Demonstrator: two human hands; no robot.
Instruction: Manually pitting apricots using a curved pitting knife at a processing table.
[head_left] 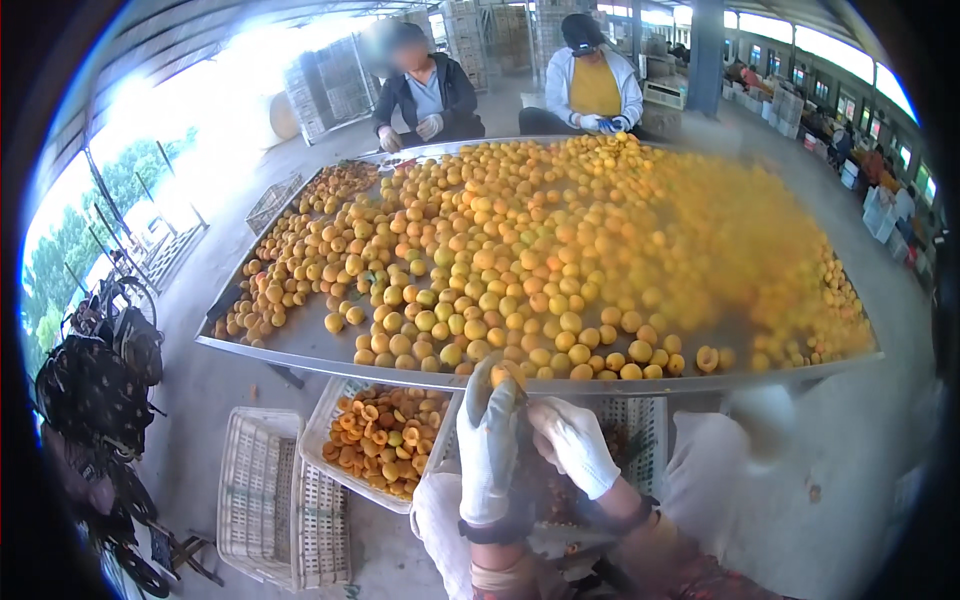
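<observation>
Both my hands wear white gloves and are raised at the near edge of a metal table (300, 348). My left hand (487, 440) is closed around an apricot (508, 374), which shows between its thumb and fingers. Close beside it, my right hand (574, 442) has its fingers pinched together near the underside of that fruit. Whatever the right fingers hold is hidden. Many whole apricots (480, 260) cover the tabletop. Below the edge, to the left of my hands, a white crate (322, 462) holds apricot halves (392, 440).
Nested white crates (262, 490) stand on the floor at left. Another crate (655, 440) sits under the table behind my right hand. Two people (428, 95) (595, 85) work across the table. Bicycles (100, 400) are parked at far left. Haze blurs the table's right side.
</observation>
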